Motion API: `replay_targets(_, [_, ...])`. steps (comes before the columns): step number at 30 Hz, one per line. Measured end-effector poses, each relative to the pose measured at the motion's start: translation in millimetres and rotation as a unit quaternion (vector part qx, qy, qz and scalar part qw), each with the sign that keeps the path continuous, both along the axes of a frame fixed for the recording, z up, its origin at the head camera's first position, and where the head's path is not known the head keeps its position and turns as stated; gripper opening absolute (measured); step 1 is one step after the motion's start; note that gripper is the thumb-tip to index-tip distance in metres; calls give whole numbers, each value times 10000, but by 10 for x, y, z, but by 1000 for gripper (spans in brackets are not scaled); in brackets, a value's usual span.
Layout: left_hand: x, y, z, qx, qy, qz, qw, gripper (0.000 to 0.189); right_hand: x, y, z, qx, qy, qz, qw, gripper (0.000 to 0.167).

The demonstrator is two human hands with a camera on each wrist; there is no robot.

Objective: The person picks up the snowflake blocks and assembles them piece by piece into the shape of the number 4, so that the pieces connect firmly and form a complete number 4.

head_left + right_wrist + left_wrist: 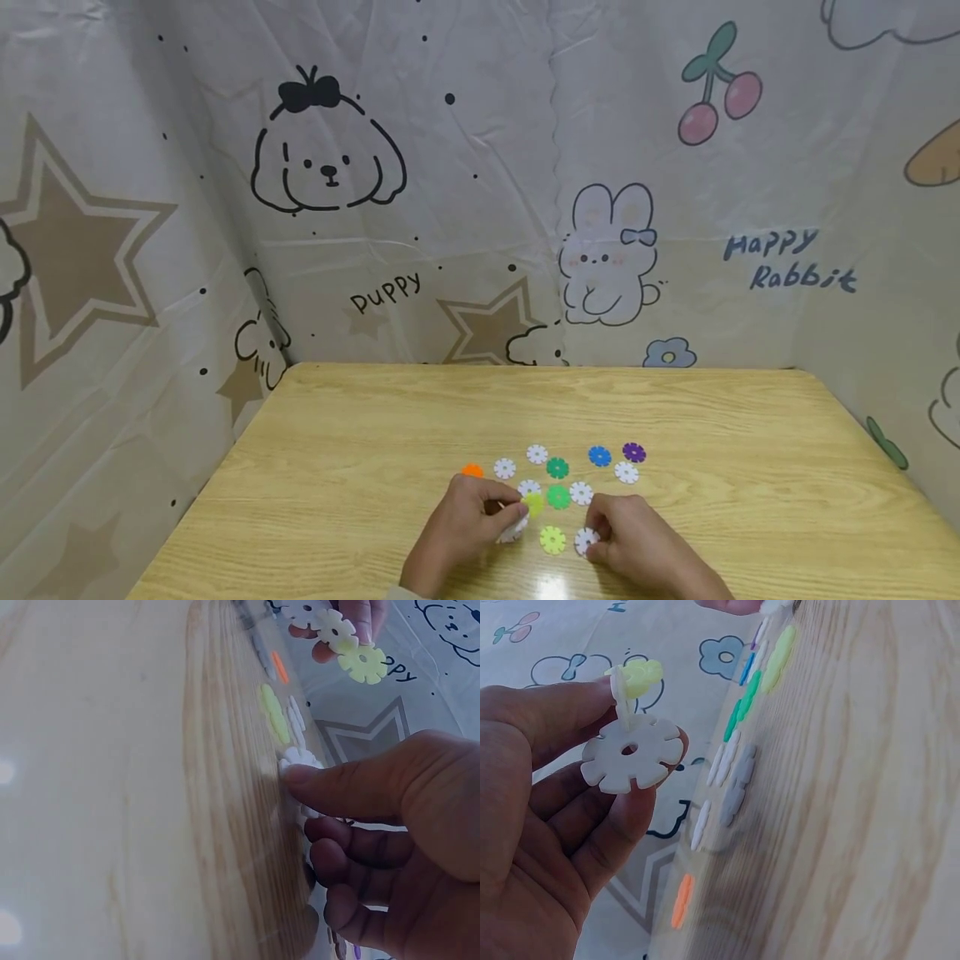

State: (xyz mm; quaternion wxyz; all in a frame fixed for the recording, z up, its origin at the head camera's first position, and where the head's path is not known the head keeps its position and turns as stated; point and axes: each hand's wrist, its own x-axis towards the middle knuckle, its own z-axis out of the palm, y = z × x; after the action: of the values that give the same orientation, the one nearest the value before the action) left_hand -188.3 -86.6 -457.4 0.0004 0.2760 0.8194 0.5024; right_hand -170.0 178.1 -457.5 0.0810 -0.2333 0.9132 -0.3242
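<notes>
My left hand pinches a small chain of slotted plastic discs, held up off the table. The left wrist view shows a white disc lying flat toward the camera, a second white one set across it, and a yellow disc at the end. Thumb and fingers of my right hand grip another white disc close over the tabletop. Its remaining fingers curl loosely below in the right wrist view. Between the hands lies a loose yellow disc.
Several loose discs lie beyond the hands on the wooden table: green, light green, blue, purple, white and orange. A printed curtain surrounds the table's back and sides.
</notes>
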Motion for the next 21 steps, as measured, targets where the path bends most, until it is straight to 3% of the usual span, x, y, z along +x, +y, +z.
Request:
replay_targets(7, [-7,14,-17,-18,-91,-42,9999,9,3,25,15,-402,-333,48,9986,16])
replay_targets(14, [-2,30,-23,-76,-156,-50,9998,9,-13,55,1,-352,-208,192,9990,6])
replay_targets(21, [17,68,-3,-47,-277,-130,9995,10,-1,54,31,-505,-194,-64,9985,10])
